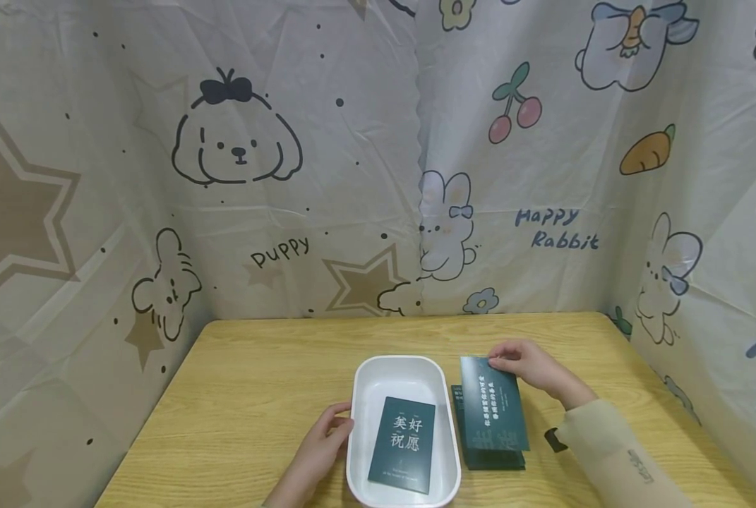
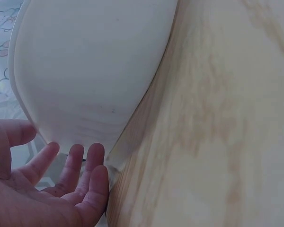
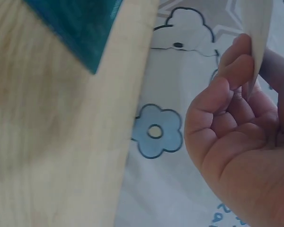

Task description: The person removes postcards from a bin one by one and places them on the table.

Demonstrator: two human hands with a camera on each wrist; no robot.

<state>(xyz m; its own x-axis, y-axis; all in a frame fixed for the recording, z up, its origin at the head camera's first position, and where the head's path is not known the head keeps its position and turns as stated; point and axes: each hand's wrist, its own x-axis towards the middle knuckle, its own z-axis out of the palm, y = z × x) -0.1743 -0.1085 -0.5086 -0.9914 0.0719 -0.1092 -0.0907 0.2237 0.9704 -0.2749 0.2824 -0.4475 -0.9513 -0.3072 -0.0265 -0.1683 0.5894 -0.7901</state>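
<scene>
A white plastic tray (image 1: 361,395) stands on the table, and inside it lies a dark green card (image 1: 403,441) with white lettering. My left hand (image 1: 320,441) is at the tray's left side. In the left wrist view, the fingertips (image 2: 97,151) touch the tray's outer wall (image 2: 92,71), slightly bent. To the right of the tray, my right hand (image 1: 524,361) pinches a green printed card (image 1: 495,406) by its upper right corner. This card is lifted and tilted over other green cards (image 1: 495,462), which it partly hides. In the right wrist view the pinched card (image 3: 260,33) appears edge-on.
The yellow wood-grain table (image 1: 257,381) extends to the left of the tray and behind it. A cartoon-print cloth (image 1: 352,176) hangs along the table's back and both sides. A dark band (image 1: 555,439) sits at the right sleeve (image 1: 613,451).
</scene>
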